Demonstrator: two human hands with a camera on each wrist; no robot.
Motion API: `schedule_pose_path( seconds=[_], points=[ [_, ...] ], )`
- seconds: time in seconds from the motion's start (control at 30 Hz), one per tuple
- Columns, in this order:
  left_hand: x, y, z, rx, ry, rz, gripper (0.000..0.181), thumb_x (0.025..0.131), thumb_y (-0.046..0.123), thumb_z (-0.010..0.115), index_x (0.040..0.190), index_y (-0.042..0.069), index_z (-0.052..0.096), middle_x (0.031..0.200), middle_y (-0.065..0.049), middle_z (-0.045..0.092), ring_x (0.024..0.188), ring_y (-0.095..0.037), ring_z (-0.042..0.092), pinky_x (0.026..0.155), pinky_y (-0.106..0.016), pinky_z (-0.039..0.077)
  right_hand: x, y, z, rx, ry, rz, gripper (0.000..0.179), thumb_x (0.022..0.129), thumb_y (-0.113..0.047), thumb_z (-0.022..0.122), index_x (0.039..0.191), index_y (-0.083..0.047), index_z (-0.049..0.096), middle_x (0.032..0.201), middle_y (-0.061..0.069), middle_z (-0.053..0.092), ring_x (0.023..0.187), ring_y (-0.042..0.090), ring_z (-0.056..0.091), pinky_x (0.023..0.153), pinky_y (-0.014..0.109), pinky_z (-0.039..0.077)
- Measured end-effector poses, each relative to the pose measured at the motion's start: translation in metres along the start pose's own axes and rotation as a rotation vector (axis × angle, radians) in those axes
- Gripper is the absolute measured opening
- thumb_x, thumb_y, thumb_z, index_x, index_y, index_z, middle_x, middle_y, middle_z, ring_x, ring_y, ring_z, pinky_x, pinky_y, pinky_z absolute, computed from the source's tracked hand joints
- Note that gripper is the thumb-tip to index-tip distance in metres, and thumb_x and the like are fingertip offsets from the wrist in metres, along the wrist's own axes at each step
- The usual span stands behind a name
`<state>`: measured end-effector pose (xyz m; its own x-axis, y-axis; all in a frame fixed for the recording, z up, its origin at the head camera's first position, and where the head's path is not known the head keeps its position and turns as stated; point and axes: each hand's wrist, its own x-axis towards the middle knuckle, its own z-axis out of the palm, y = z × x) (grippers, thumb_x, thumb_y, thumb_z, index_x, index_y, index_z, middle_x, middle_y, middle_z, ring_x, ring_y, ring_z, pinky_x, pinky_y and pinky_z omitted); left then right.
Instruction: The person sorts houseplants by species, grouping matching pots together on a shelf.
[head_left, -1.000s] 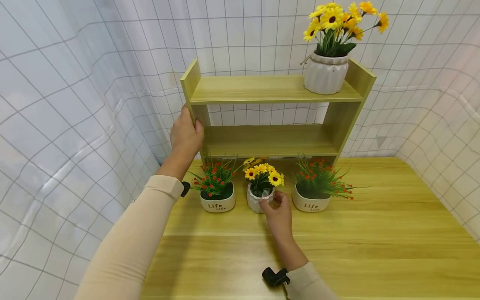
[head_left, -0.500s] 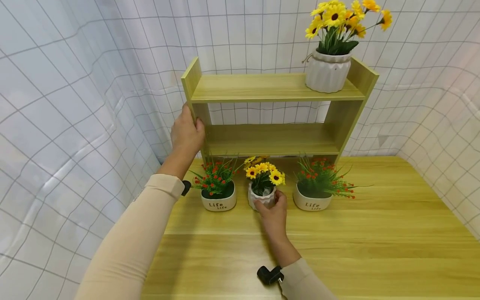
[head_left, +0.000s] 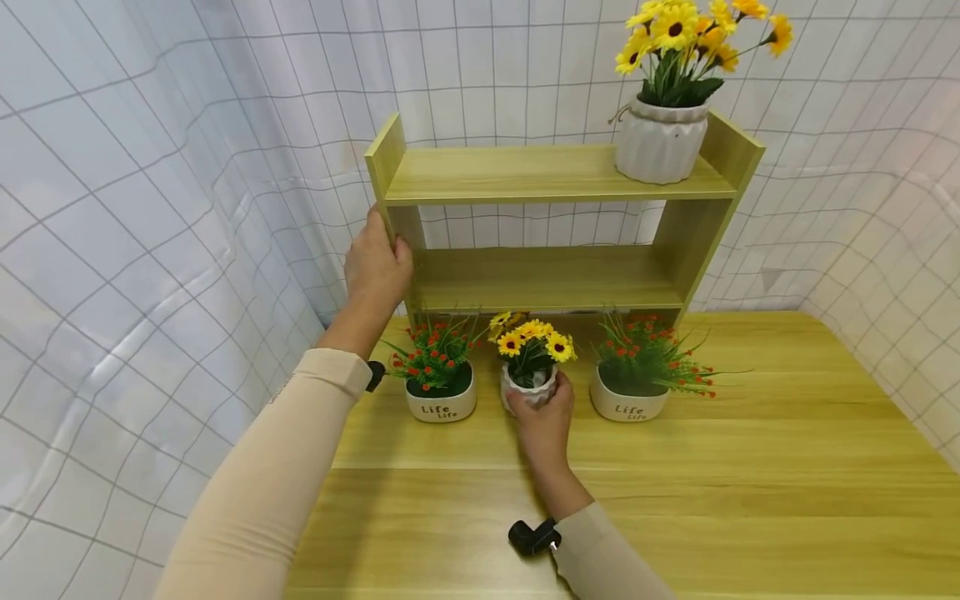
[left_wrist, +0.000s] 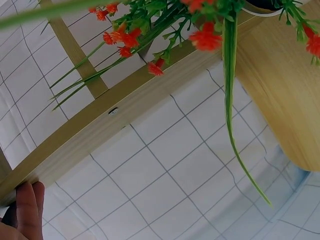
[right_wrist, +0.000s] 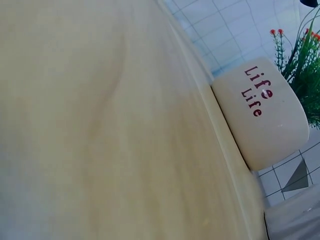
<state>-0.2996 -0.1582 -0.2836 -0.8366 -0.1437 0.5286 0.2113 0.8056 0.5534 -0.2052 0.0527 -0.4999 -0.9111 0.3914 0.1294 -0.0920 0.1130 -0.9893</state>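
The right hand (head_left: pixel 547 425) curls around a small white pot (head_left: pixel 536 393), thumb across the front wall and fingers at the right side, the gap between them no wider than the pot. The pot is on the near side of the wooden shelf (head_left: pixel 555 173), roughly at its middle. In the last second the thumb has slid leftward across the pot, so the hold now looks fuller and more settled; the pot itself seems hardly to have shifted, so it does not appear to be lifted yet. The right wrist view misses the fingers, so how firmly they press cannot be told.

The left hand (head_left: pixel 378 267) grips the shelf's left side panel, as it did a moment ago, apparently to steady it.

The small pot is fluted, with a wavy rim and yellow, dark-centred flowers (head_left: pixel 536 340). In front of the shelf's left end sits a smooth, glossy, rounded planter (head_left: pixel 441 407) lettered "Life"; its twin (head_left: pixel 628 405) sits before the right end. Both carry grassy leaves and tiny red blooms. On the shelf's top board, at the right end, stands a larger ribbed white pot (head_left: pixel 662 142) tied with cord. Beneath the shelf spreads a wood-grained table (head_left: pixel 750 467); behind it hangs rippled white cloth (head_left: pixel 510 75) with a dark grid.
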Motion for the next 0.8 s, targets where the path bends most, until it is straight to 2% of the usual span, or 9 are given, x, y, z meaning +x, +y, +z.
schedule_pose_path(
  seconds=[0.17,0.37,0.67,0.8],
  points=[
    [-0.0012,0.0000,0.0000,-0.003,-0.006,0.013,0.047,0.098,0.015,0.051,0.143,0.003,0.042,0.121,-0.025,0.063,0.105,-0.048,0.062,0.083,-0.060,0.048,0.0031,0.0010,0.0016,-0.021,0.014,-0.002,0.087,0.079,-0.014,0.081,0.148,0.002,0.030,0.145,0.022,0.036,0.135,0.036,0.035,0.110,0.052,0.030],
    [-0.0013,0.0006,-0.0018,-0.001,0.016,0.013,0.048,0.098,0.016,0.050,0.144,0.004,0.042,0.120,-0.025,0.063,0.105,-0.048,0.062,0.084,-0.060,0.048,0.0056,-0.0006,0.0025,-0.021,0.001,-0.009,0.087,0.080,-0.014,0.081,0.149,0.002,0.030,0.146,0.022,0.036,0.137,0.036,0.035,0.112,0.051,0.028],
    [-0.0013,0.0007,-0.0015,0.003,0.021,0.015,0.049,0.098,0.016,0.051,0.144,0.004,0.042,0.120,-0.026,0.063,0.105,-0.048,0.062,0.085,-0.060,0.047,0.0084,0.0022,-0.0002,-0.008,-0.002,-0.042,0.085,0.079,-0.011,0.082,0.147,0.003,0.034,0.144,0.023,0.041,0.134,0.036,0.040,0.110,0.050,0.032],
    [-0.0012,0.0009,-0.0016,0.002,0.018,0.012,0.050,0.098,0.016,0.051,0.145,0.004,0.041,0.120,-0.026,0.063,0.105,-0.048,0.062,0.085,-0.060,0.048,0.0098,0.0038,-0.0023,-0.041,0.003,-0.061,0.084,0.077,-0.013,0.084,0.146,0.003,0.038,0.140,0.022,0.046,0.131,0.035,0.044,0.108,0.049,0.036]
  ],
)
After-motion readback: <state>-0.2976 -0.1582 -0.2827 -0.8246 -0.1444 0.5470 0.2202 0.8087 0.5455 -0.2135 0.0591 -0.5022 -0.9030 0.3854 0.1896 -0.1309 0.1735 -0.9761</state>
